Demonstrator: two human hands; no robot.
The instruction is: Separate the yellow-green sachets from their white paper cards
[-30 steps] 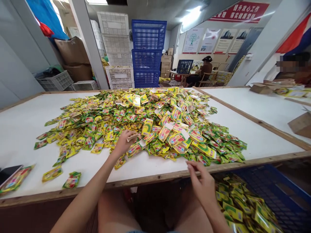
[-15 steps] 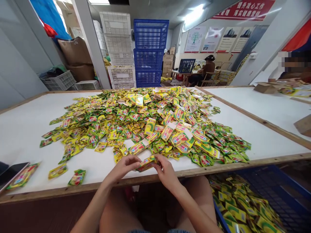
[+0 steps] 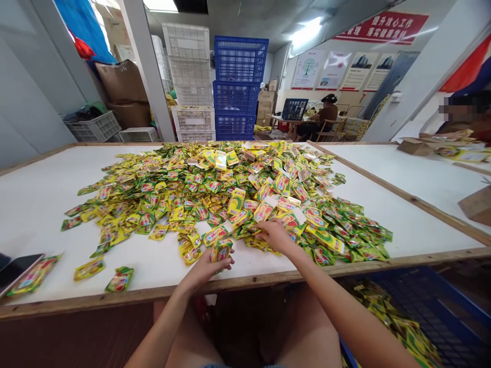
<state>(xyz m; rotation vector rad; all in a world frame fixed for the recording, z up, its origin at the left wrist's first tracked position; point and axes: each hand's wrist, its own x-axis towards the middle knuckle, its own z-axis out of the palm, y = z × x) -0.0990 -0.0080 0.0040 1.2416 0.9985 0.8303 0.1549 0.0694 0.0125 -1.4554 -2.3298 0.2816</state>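
Packet (image 3: 222,249) is gripped between curled fingers and thumb of left hand (image 3: 208,266), over surface (image 3: 153,263) near front edge. Right hand (image 3: 279,238) is placed at packet pile (image 3: 199,184), fingers partly bent; whether anything is pinched cannot be told. Blue crates (image 3: 240,87) are stacked beyond.

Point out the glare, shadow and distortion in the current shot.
Head view: the ceiling light is blown out; head view: the grey post leans, likely from wide-lens distortion; head view: the space under the table falls into deep shadow, while the left hand and the small pack it holds are lit well enough to make out.
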